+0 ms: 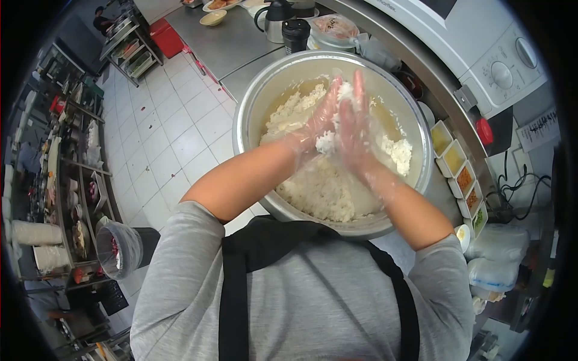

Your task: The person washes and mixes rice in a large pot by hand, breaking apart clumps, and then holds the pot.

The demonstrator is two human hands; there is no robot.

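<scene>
A large round metal bowl (243,114) of cooked white rice (322,189) stands in front of me. My left hand (322,117) and my right hand (355,129), both in clear plastic gloves, are raised over the bowl, palms facing each other. Their fingers are stretched out and point away from me. Clumps of rice (326,142) show between the palms and between the fingers, and grains stick to the gloves. Cloudy liquid or film shows along the bowl's inner wall. Whether the palms touch is hidden by the rice.
Behind the bowl on the steel counter (214,42) stand a black lidded cup (296,37), a metal jug (277,21) and a bagged tub (335,30). Small trays of toppings (463,180) line the right side. A bin (119,249) stands left; another person (101,21) is far back.
</scene>
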